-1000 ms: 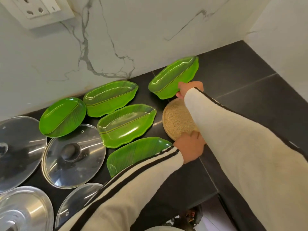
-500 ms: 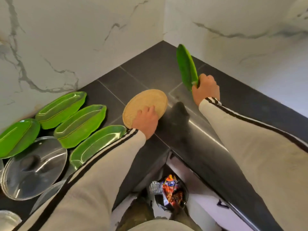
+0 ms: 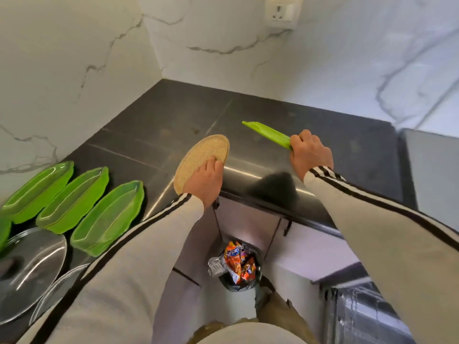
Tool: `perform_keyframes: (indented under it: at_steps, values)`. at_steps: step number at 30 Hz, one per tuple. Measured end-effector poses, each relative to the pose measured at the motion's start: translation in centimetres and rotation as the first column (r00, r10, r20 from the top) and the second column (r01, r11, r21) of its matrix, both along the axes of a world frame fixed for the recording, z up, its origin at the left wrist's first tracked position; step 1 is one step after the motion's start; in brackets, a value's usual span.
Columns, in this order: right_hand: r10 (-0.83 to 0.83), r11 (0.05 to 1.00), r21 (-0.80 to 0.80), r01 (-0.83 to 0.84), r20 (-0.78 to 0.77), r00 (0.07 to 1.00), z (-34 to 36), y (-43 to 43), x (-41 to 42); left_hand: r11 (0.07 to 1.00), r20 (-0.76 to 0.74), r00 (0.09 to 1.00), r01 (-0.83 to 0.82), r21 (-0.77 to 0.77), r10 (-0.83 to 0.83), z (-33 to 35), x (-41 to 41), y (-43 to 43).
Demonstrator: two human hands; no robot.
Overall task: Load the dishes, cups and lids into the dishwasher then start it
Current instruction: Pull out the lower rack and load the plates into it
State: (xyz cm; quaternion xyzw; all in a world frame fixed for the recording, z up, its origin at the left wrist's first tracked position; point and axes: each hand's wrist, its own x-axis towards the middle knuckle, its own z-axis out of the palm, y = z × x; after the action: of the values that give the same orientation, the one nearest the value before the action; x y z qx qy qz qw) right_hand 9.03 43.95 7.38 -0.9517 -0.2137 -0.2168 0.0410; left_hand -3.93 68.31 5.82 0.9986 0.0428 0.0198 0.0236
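Observation:
My right hand grips one green leaf-shaped dish by its end and holds it edge-on above the black counter. My left hand lies on a round woven tan plate at the counter's front edge, fingers on top of it. Three more green leaf dishes lie side by side at the left. Glass pan lids sit at the far left, partly cut off by the frame and by my left sleeve.
White marble walls meet in a corner behind the counter, with a wall socket up high. Below the counter stands a black bin full of snack wrappers. A wire dishwasher rack shows at the lower right.
My view has swung right. My right hand has carried the green dish right and lowered it from upright to nearly flat. My left hand stays on the woven plate.

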Motion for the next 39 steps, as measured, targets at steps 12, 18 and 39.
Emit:
perform_keyframes:
  at_steps: [12,18,39]
  values:
    - [-0.578,0.802,0.054,0.595,-0.180,0.796,-5.5,-16.9,-30.3,0.762,-0.053,0.763,0.636,-0.123,-0.645,-4.1,-16.1,-17.5]
    - [-0.693,0.689,0.001,0.725,-0.293,0.659,-9.3,-24.1,-43.1,0.628,-0.167,0.606,0.756,-0.187,-0.778,-7.7,-25.4,-25.7]
    - [-0.618,0.319,-0.159,0.934,-0.782,0.078,-18.2,-47.5,-52.6,0.943,-0.517,0.793,0.221,-0.248,-0.321,-17.3,-29.9,-51.4]
